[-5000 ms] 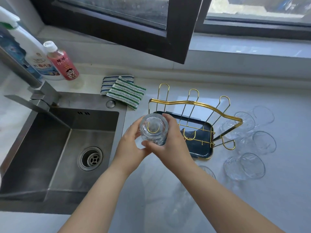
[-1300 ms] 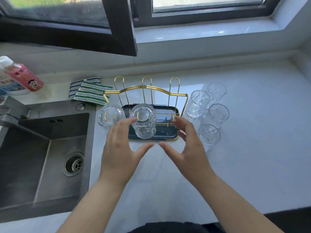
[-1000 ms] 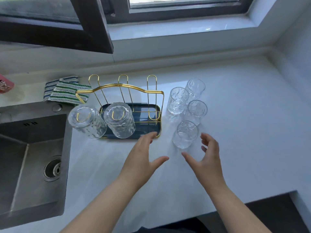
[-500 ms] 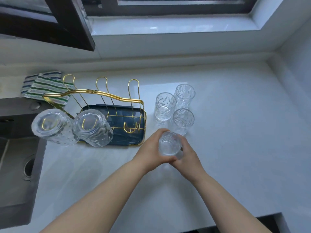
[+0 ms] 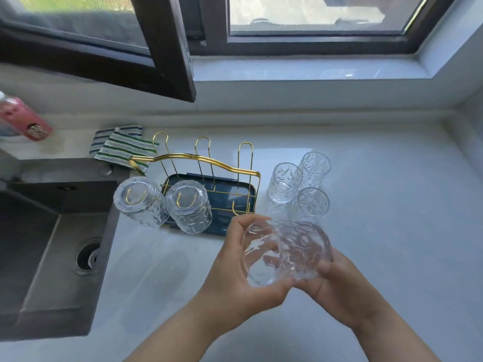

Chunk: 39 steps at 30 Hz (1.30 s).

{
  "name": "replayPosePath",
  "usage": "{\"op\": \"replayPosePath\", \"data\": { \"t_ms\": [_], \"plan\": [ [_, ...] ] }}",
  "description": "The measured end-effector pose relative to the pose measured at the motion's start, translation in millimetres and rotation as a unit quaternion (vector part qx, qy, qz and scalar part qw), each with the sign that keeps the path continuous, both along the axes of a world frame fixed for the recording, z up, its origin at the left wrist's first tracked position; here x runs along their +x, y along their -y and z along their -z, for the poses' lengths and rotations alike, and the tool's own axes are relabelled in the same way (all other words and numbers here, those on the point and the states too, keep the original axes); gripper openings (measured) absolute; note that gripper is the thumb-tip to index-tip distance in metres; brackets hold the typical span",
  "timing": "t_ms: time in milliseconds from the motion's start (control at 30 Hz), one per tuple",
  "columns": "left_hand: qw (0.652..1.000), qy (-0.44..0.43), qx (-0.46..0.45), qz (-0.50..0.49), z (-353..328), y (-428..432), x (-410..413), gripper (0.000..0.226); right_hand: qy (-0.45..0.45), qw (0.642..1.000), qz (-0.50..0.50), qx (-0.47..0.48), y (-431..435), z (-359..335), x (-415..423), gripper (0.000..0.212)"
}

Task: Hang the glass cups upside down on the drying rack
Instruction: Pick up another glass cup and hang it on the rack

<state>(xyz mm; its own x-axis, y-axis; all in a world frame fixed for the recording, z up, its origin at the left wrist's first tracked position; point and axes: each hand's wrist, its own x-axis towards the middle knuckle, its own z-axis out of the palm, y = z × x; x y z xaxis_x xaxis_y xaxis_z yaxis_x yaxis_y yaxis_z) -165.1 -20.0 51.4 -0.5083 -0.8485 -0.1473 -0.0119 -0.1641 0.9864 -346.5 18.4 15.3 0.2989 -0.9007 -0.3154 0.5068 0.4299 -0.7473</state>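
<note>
Held cup [image 5: 287, 253]: up off counter [image 5: 397, 244] since 0.5 s ago, now tipped on side btwn L hand [image 5: 235, 278] and R hand [image 5: 339, 291], in air just in front of R end of drying rack [image 5: 209, 158]; mouth seems to face L.
Hung cups: two, [image 5: 139, 205] and [image 5: 188, 206], upside down on front L + mid pegs, gold loops showing thru bases.
Pegs: gold wire over dark tray [image 5: 219, 227]; front R peg [image 5: 239, 209] bare, three tall back loops bare too.
L hand: fingers curled over mouth end, thumb underneath, gripping.
R hand: fingers curled round base end, cupping lower side.
Waiting cups: three upright, [image 5: 285, 184], [image 5: 313, 165], [image 5: 312, 205], bunched just R of rack; touching or not, can't tell.
Front R peg, how-to: finish turn to mouth-down, centre mouth over peg, lower slowly till seated; keep clear of mid hung cup, no glass-on-glass knock; release only once weight sits on wire.
Glass: clear, rippled hammered texture, thick base; prob. slick, edges hard to read vs pale counter.
</note>
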Motion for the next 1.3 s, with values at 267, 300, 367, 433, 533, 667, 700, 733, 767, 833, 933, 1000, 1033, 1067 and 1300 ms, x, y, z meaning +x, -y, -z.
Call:
{"op": "replayPosePath", "data": {
  "t_ms": [267,300,367,433,533,667,700,733,767,833,933,1000,1033,1067,1300],
  "plan": [
    [0.945,0.229,-0.229,-0.040,-14,23,33,0.088,-0.265,0.945,0.131,-0.140,32,-70,42,0.086],
    [0.938,0.243,-0.243,-0.046,-13,26,36,0.088,-0.301,0.932,0.128,-0.157,35,-73,48,0.086],
    [0.925,0.262,-0.268,-0.064,-9,33,40,0.088,-0.375,0.899,0.124,-0.188,41,-74,59,0.085],
    [0.920,0.267,-0.281,-0.062,-8,38,43,0.087,-0.442,0.864,0.117,-0.211,46,-70,62,0.081],
    [0.914,0.279,-0.292,-0.028,-11,45,44,0.083,-0.503,0.831,0.094,-0.219,53,-59,62,0.080],
    [0.890,0.342,-0.303,0.010,-9,56,47,0.077,-0.526,0.819,0.073,-0.218,60,-39,63,0.082],
    [0.879,0.356,-0.317,0.004,-7,60,48,0.075,-0.529,0.818,0.070,-0.215,62,-35,63,0.083],
    [0.868,0.373,-0.328,-0.005,-6,63,48,0.073,-0.532,0.817,0.066,-0.213,65,-31,63,0.083],
    [0.858,0.391,-0.333,-0.013,-5,66,47,0.072,-0.534,0.816,0.062,-0.211,67,-27,63,0.083],
    [0.841,0.427,-0.332,-0.016,-4,71,44,0.069,-0.536,0.817,0.055,-0.205,73,-19,63,0.081],
    [0.828,0.458,-0.322,-0.017,-1,75,40,0.067,-0.532,0.821,0.050,-0.199,78,-11,65,0.082],
    [0.826,0.469,-0.314,-0.023,1,77,38,0.066,-0.533,0.822,0.045,-0.194,81,-7,66,0.083],
    [0.824,0.474,-0.310,-0.024,2,78,37,0.066,-0.533,0.823,0.041,-0.190,82,-6,66,0.084],
    [0.822,0.480,-0.306,-0.024,3,79,37,0.066,-0.533,0.825,0.038,-0.186,83,-4,65,0.084],
    [0.820,0.507,-0.266,-0.010,4,78,36,0.068,-0.529,0.833,0.017,-0.164,82,3,67,0.087]
  ]
}}
